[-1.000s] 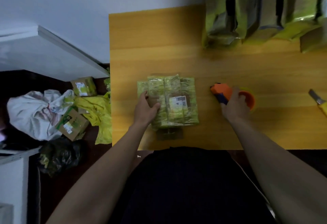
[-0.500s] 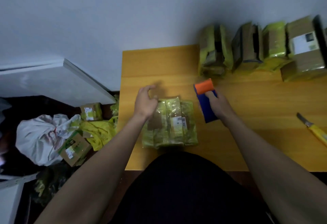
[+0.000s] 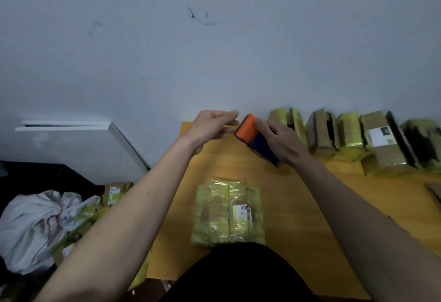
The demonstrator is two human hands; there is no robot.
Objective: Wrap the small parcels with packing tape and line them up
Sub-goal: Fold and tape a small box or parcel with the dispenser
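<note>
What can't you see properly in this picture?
All in the head view:
- Tape dispenser: the right hand covers its far side; no tape strand shows.
- Left hand: fingertips blurred.
- Flat parcel: label print too small, near edge hidden by the body.
- Row of parcels: cut off at right.

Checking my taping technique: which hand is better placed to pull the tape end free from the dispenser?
Probably the left hand: its fingers reach toward the orange end of the tape dispenser and hold nothing, while the right hand grips the dispenser.
</note>
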